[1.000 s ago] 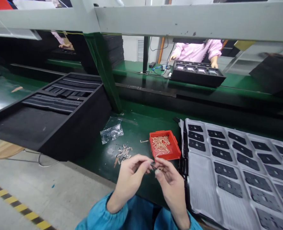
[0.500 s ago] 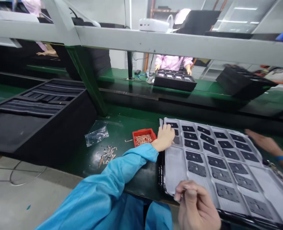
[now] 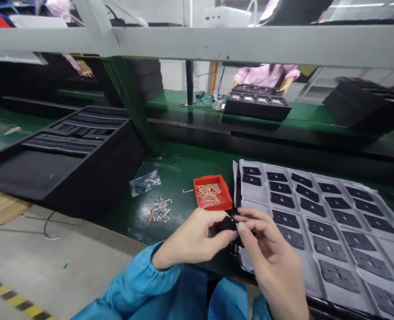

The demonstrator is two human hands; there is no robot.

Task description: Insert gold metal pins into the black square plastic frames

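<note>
My left hand point(image 3: 197, 238) is closed on a thin black plate point(image 3: 224, 225), holding it above the bench edge, left of the tray. The fingers cover much of the plate. My right hand point(image 3: 273, 258) meets it there, thumb and fingers pinched at the plate's edge; whatever small piece they hold is too hidden to name. Beside them lies a tray point(image 3: 255, 195) with whitish pockets, in which rows of similar black plates point(image 3: 339, 275) rest. Just beyond my left hand stands a red box point(image 3: 229, 195) with many small copper-coloured pieces point(image 3: 209, 194).
Small loose metal pieces point(image 3: 160, 209) and a clear plastic bag point(image 3: 146, 183) lie on the green bench point(image 3: 180, 160). A large black case point(image 3: 93, 182) stands at left, by a green post point(image 3: 130, 106). Across the bench, a person in pink point(image 3: 267, 75) handles a black box point(image 3: 257, 109).
My left hand has come back from the tray's upper left pocket with a black plate. My right hand has risen to meet it. Another person's hand at right has left the view.
</note>
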